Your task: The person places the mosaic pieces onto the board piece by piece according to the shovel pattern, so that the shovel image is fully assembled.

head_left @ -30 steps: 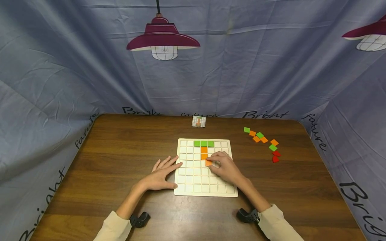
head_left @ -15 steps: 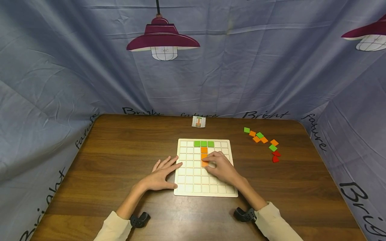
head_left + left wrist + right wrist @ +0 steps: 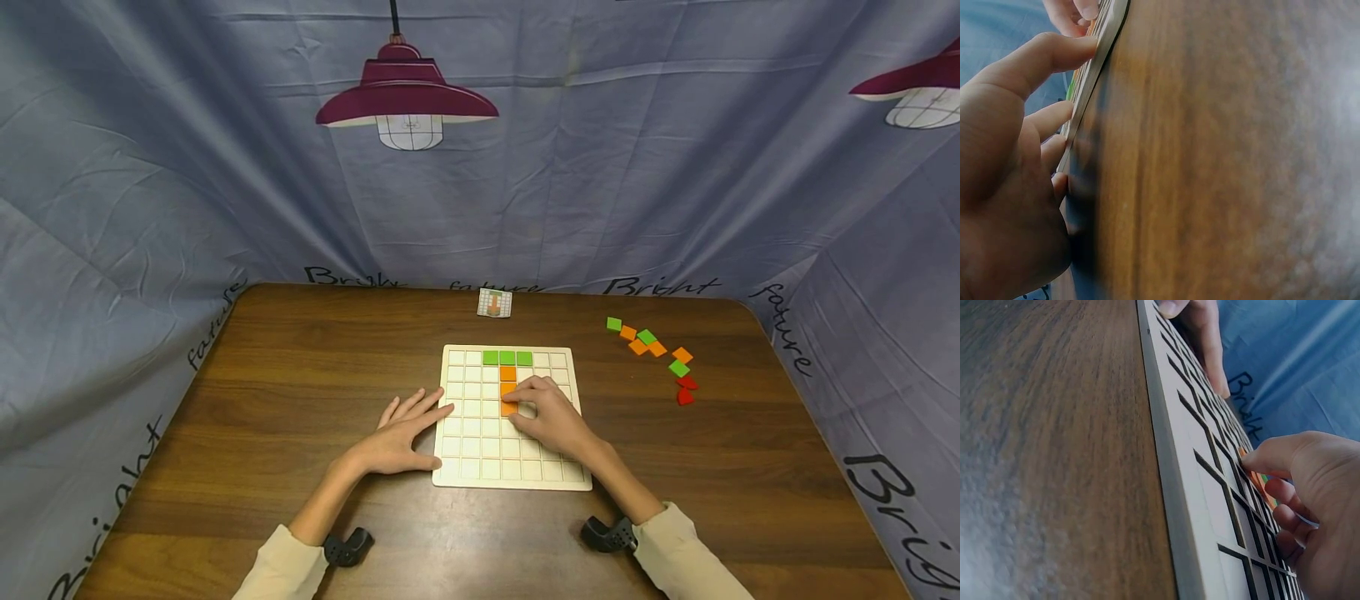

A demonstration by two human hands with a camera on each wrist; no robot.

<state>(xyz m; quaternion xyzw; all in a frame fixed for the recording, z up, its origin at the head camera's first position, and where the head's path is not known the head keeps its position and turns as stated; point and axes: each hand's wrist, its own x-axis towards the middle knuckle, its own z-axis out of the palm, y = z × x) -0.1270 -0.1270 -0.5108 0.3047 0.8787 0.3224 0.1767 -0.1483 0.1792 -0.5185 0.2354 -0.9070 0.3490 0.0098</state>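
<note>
A pale gridded board [image 3: 472,469] lies on the table in the head view. Three green square tiles [image 3: 507,357] form a row near its far edge, and a column of orange tiles [image 3: 507,374] runs down from the middle one. My right hand [image 3: 558,423] pinches the nearest orange tile [image 3: 509,408] between thumb and fingers, low over the column's third cell; the fingers partly cover it. In the right wrist view the thumb [image 3: 1263,457] touches that tile's orange edge. With fingers spread, my left hand [image 3: 392,443] rests its fingertips along the board's left edge.
Right of the board, loose green tiles [image 3: 613,323], orange tiles [image 3: 682,355] and red pieces [image 3: 686,397] lie scattered on the brown wooden table [image 3: 330,350]. Behind the board is a small picture card [image 3: 494,303] with a gridded pattern. A blue curtain [image 3: 525,183] surrounds the table.
My right hand has shifted slightly left, bringing the orange tile into line under the other orange ones. It has stayed there over the last half second. The left hand has not moved.
</note>
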